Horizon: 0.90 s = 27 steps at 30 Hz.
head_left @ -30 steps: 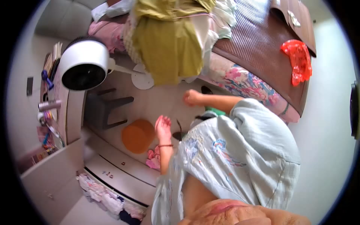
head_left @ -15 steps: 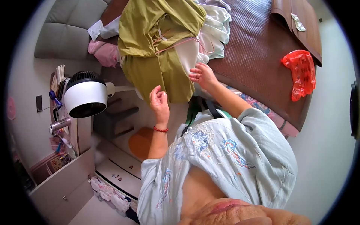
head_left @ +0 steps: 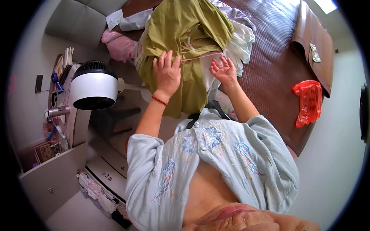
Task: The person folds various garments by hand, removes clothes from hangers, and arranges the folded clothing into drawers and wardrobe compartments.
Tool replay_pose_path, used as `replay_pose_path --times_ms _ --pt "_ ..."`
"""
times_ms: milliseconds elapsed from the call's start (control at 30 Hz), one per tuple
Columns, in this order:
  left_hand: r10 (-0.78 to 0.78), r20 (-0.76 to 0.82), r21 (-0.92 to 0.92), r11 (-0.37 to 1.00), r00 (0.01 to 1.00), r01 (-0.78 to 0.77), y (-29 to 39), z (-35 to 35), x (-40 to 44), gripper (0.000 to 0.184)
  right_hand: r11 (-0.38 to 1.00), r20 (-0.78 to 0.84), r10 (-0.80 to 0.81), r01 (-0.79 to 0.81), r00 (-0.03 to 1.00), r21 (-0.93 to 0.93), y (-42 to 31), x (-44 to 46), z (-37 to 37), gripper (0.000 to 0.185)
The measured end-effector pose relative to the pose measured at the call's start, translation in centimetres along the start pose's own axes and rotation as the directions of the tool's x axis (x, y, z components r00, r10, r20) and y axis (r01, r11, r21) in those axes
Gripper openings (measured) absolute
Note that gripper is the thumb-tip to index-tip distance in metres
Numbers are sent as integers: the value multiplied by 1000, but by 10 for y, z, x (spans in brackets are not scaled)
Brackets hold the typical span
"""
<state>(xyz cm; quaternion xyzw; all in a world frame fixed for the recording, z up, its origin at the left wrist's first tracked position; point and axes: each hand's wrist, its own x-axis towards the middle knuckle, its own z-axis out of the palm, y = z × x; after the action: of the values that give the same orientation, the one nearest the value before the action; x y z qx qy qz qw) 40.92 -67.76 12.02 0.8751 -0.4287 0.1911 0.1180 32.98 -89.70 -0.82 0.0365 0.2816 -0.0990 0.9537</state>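
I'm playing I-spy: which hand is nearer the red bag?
Right. The right hand is across the brown mat from the red bag; the left hand is farther away, over the green garment.

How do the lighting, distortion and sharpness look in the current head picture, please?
Head view: pale glare on the mat, plus a bright patch at upper right; head view: wide-lens distortion, with black corners; head view: the stool sits in shadow, while the left hand and right hand look fairly sharp.

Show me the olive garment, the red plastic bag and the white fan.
Olive garment [head_left: 189, 81], head view: its lower part.
Red plastic bag [head_left: 309, 102], head view: its crumpled middle.
White fan [head_left: 94, 85], head view: its white housing.
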Motion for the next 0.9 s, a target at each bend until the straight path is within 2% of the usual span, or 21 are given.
replay_pose_path --times_ms 33,100,133,233,300,333,433,467,567,600,667,700,733,900 --pt "-13 -5 6 1000 1000 13 -3 8 3 40 1000 3 10 -10 1000 -11 -4 2 -2 31" --pt "-32 160 118 993 987 13 -13 25 8 38 994 25 -97 95 995 55 -13 4 0 33" --pt "-46 204 125 992 978 20 -14 36 6 38 992 66 -126 126 990 10 -20 4 2 34" --pt "-52 201 198 980 978 11 -4 39 12 39 971 186 -196 217 963 -103 -36 -9 14 40" --pt "-64 204 177 984 977 27 -2 38 15 50 956 359 -180 249 916 -157 -47 -16 26 43" --pt "-61 167 173 984 984 31 0 39 16 50 958 467 -135 235 874 -162 -51 -21 33 45" --pt "-74 212 179 983 975 36 4 45 22 47 943 474 -180 289 862 -166 -55 -34 56 46" --pt "-70 213 240 971 975 17 6 46 25 45 942 480 -169 284 861 -177 -58 -35 59 46" --pt "-89 257 204 978 962 36 8 46 31 43 936 540 -156 299 827 -187 -72 -37 66 45" --pt "-51 190 215 977 980 9 9 46 32 42 915 587 -177 351 790 -198 -76 -43 72 43" --pt "-52 183 210 978 982 12 15 42 33 41 891 675 -183 410 715 -194 -76 -60 87 43" --pt "-36 180 200 980 983 -1 18 41 34 41 893 678 -169 402 716 -202 -76 -66 93 43" --pt "7 96 211 977 995 -27 22 40 33 39 867 685 -196 450 702 -214 -78 -71 100 44" --pt "18 9 120 993 1000 -19 41 19 36 32 761 732 -282 609 620 -223 -72 -103 134 45"
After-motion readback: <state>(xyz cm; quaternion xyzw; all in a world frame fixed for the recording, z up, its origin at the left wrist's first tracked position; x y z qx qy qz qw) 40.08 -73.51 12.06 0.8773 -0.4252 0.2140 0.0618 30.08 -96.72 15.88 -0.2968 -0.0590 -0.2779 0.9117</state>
